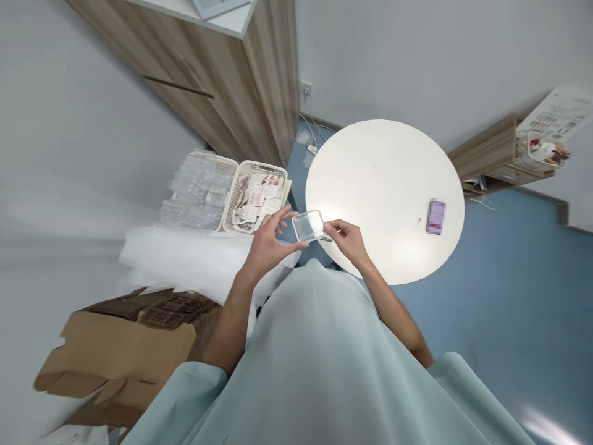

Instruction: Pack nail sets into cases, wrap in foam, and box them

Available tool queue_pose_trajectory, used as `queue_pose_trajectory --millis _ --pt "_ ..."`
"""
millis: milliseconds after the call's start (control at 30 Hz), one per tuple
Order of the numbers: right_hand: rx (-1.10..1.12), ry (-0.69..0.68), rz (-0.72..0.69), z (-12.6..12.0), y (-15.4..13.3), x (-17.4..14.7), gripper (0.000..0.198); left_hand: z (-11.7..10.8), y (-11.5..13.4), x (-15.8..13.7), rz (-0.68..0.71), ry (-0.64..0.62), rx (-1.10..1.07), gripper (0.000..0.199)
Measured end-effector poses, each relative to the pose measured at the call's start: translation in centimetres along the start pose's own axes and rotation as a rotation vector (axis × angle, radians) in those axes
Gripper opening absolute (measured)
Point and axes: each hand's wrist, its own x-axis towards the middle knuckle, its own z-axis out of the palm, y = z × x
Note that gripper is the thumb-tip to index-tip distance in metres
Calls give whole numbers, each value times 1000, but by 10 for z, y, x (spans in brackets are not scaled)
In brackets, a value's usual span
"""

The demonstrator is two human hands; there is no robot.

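A small clear plastic box (308, 226) with a rounded rectangular rim is held up in front of me, by the near left edge of the round white table (380, 173). My left hand (271, 241) grips it from the left, thumb below and fingers above. At its right edge, the thumb and forefinger of my right hand (346, 240) pinch together. Just under those right fingertips shows a short row of teal and dark beads (327, 239); whether they lie on the table or hang from the hand, I cannot tell.
Left of the table stand a basket (252, 165) of small printed cards and another heaped with clear plastic cases (199, 191). White wrapping (185, 256) and an open cardboard box (120, 346) lie nearer. A blurred purple item (435, 216) rests on the table's right side.
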Motion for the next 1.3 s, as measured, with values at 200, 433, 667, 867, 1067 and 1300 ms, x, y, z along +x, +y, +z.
queue_pose_trajectory --millis 200,433,667,867,1067,1300 --pt "103 37 103 -75 12 -17 42 71 26 6 102 -191 34 95" --pt "74 138 107 -124 33 -40 39 130 48 7 50 -294 1 93" --pt "-253 304 -200 -137 49 -65 31 178 41 12 -430 -232 -398 72" --pt "-382 258 -297 -142 63 -82 26 200 37 10 -526 -472 -763 55" --pt "-387 232 -338 -140 65 -87 23 205 36 6 -453 -425 -843 47" --pt "-333 53 -120 -142 53 -80 62 179 29 9 -356 -366 -626 77"
